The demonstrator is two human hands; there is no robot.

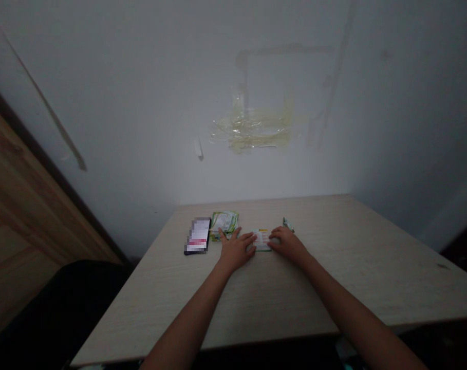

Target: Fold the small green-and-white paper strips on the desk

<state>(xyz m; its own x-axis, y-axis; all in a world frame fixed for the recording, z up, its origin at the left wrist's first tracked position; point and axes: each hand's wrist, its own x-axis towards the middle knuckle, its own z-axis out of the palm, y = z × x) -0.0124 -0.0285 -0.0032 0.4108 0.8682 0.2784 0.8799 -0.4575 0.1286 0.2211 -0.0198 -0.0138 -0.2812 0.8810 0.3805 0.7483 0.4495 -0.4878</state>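
A small white and green printed packet (pixel 262 240) lies flat on the table between my hands. My left hand (pixel 234 251) rests palm down with its fingers spread, some of them at the packet's left edge. Its other fingers reach toward a small pile of green and white packets (pixel 225 222), covering a bit of the pile's near side. On the other side my right hand (pixel 289 244) lies palm down, fingertips on the packet's right edge. Just beyond that hand is a small green and white piece of packaging (pixel 287 224), partly hidden.
A phone (pixel 198 236) with a blurred-out screen lies left of the pile. The pale wooden table (pixel 171 308) meets a wall (pixel 141 103) with clear tape (pixel 252 128) stuck on it. A dark object (pixel 63 308) and wooden panel (pixel 10 205) stand at left.
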